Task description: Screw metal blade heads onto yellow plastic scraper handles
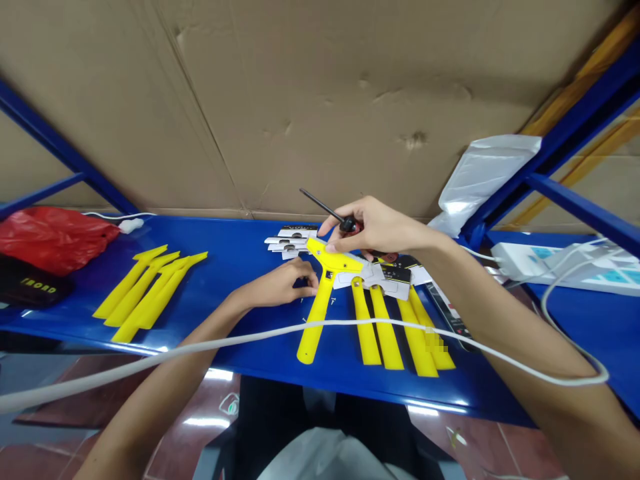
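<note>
My right hand (367,227) grips a screwdriver (320,202) with a dark shaft pointing up and left. Its thumb also presses on the head of a yellow scraper (319,313), whose handle lies toward me on the blue table. A screw shows in the scraper's head. Left of that head, my left hand (287,283) is low over the table, fingers curled into a pinch; what they hold, if anything, is too small to make out. Small screws (333,300) lie beside the scraper's handle.
Several yellow scrapers (145,293) lie at the left, and more yellow handles (390,327) at the right beside printed cards (395,280). A white cable (240,333) crosses in front. Behind stand white cards (295,240), a red bag (60,237) and a power strip (565,267).
</note>
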### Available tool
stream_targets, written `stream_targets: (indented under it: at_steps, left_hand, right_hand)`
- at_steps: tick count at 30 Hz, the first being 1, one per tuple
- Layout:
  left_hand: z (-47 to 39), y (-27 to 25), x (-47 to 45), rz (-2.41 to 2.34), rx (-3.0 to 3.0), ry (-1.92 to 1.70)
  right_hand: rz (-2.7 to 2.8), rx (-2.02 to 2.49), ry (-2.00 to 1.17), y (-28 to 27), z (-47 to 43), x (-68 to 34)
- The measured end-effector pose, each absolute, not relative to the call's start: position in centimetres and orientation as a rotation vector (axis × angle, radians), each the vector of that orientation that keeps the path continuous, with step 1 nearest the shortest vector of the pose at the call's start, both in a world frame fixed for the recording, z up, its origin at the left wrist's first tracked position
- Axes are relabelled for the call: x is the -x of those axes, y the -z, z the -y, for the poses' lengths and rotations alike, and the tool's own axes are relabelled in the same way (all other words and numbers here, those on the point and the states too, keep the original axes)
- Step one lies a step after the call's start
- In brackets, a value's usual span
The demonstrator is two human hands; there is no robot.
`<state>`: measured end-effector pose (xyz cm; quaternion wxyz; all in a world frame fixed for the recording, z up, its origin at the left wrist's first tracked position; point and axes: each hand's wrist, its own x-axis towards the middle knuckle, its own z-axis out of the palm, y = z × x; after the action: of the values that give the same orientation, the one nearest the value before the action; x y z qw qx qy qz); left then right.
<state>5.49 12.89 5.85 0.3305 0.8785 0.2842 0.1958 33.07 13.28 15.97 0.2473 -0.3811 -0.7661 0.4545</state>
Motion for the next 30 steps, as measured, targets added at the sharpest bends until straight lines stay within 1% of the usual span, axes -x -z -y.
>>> stream_targets:
  at_steps: [2,5,7,9,17,19,22,25,30]
  left_hand:
    - [-13.6,-6.4,-4.8,-0.814,-2.303,-0.604]
    - [-14.3,-7.3,-3.9,-0.96,-2.242,-0.906]
    - [-14.2,-7.7,-3.8,-0.974,-2.145,-1.086]
    - [-13.9,-7.8,-4.1,-0.916,-2.054,-1.179]
    - [-13.0,-7.3,-5.1,-0.898,-1.827,-1.276]
    - [-12.7,-7.5,-5.3,-0.841,-1.894,-1.278]
    - [-11.9,-7.9,-5.7,-0.759,-2.082,-1.175]
    - [-11.2,-7.9,-6.2,-0.775,-2.201,-1.101]
    - [-10.9,-7.7,-6.4,-0.823,-2.225,-1.067]
  right_hand:
    - [2.091,1.06,-1.272,-15.1,-13.6,-32.7]
    - [2.094,1.098,-1.307,-14.1,-14.0,-32.2]
    - [2.094,1.128,-1.318,-13.8,-13.9,-31.9]
    - [2.086,1.151,-1.329,-13.7,-13.7,-31.6]
    - [2.038,1.158,-1.39,-13.9,-13.1,-30.8]
    - [2.011,1.159,-1.397,-13.7,-13.3,-30.7]
    - [1.946,1.164,-1.416,-13.4,-13.4,-30.4]
    - [1.859,1.216,-1.425,-13.2,-13.3,-30.0]
    - [1.757,1.239,-1.449,-12.8,-13.1,-29.2]
